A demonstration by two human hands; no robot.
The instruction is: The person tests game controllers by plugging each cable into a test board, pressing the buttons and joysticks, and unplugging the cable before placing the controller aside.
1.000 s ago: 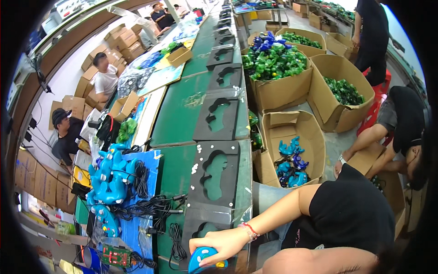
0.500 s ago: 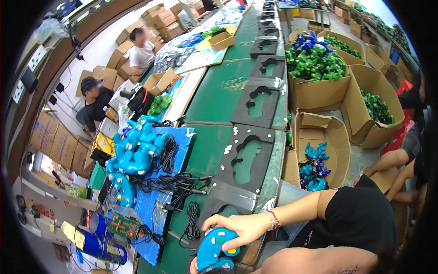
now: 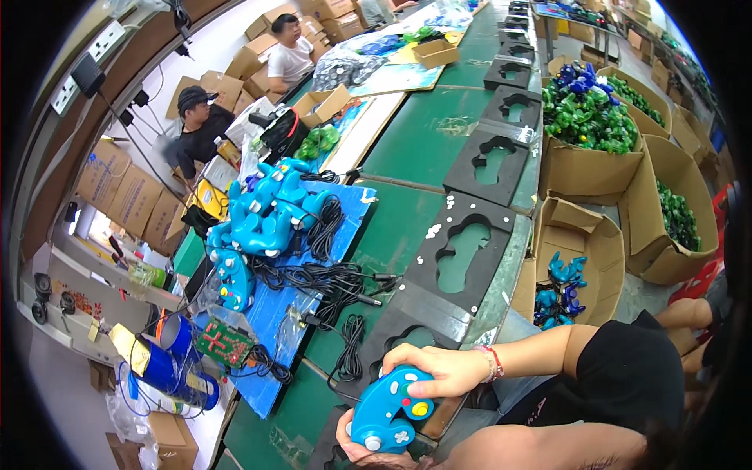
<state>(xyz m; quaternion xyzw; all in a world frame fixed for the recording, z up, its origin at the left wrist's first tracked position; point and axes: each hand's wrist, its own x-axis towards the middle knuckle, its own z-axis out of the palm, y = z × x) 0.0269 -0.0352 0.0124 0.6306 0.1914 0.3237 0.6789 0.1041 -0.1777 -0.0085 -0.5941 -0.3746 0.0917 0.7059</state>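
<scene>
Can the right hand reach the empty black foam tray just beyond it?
Probably yes: the right hand grips the blue controller beside the tray, and nothing lies between, but it would first have to let go.

Glossy blue plastic controller (image 3: 389,409); matt, seemingly foam tray (image 3: 462,258); cardboard box (image 3: 586,258).

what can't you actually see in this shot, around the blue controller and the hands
Head view only:
- Left hand: mostly under the blue controller and cut by the lower edge; grip unclear.
- Controller's underside and any cable: hidden by both hands.
- Right hand: palm side faces away, so finger contact underneath is unseen.
- Foam cutout tray beneath: partly covered by the right hand.
- Small circuit board: too small for detail.
</scene>
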